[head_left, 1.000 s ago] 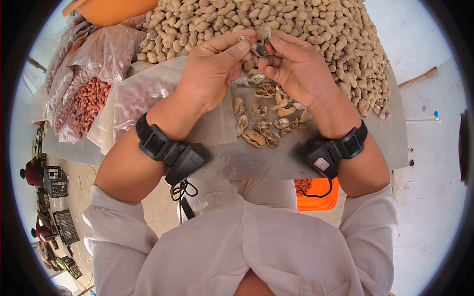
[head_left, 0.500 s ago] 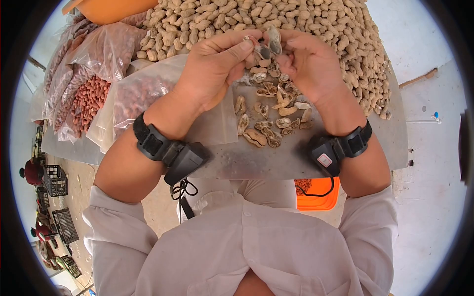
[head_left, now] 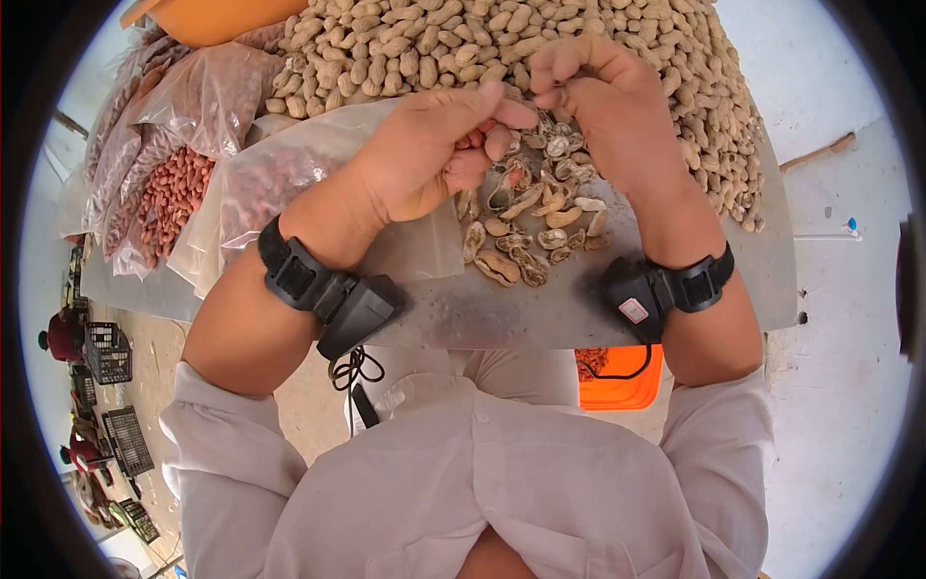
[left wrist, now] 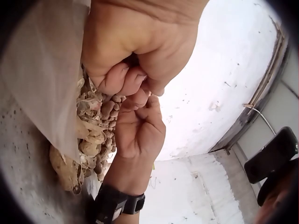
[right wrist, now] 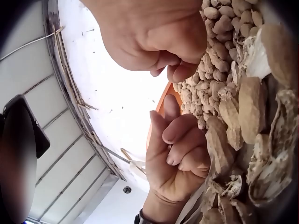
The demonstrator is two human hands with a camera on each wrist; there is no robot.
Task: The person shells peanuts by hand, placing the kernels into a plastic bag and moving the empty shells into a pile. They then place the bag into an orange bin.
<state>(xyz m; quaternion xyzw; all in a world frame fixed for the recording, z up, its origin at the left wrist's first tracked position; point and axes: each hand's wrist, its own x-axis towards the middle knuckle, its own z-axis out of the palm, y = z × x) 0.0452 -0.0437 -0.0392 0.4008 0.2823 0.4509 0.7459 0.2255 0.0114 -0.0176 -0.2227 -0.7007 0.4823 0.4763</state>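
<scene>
Red peanut kernels (head_left: 471,140) show between the curled fingers of my left hand (head_left: 434,145), which is over the near edge of the peanut pile. My right hand (head_left: 617,111) is to its right, its fingers loosely bent with nothing visible in them. In the left wrist view, the fingertips of my right hand (left wrist: 140,126) overlap those of my left hand (left wrist: 140,51). Cracked peanut shells (head_left: 521,261) lie on the table below the hands. Unshelled peanuts (head_left: 415,48) form a large heap behind them.
Clear plastic bags of red kernels (head_left: 178,198) stand at the left, beside an orange basin (head_left: 217,19). Another clear bag (head_left: 289,183) lies under my left forearm. Below the table's front edge sits an orange container (head_left: 627,381). Black crates (head_left: 108,352) are on the floor at far left.
The shell piece between my hands has left my fingers, and more shell lies on the table. My hands have drawn apart, the left lower with kernels, the right a little up and right.
</scene>
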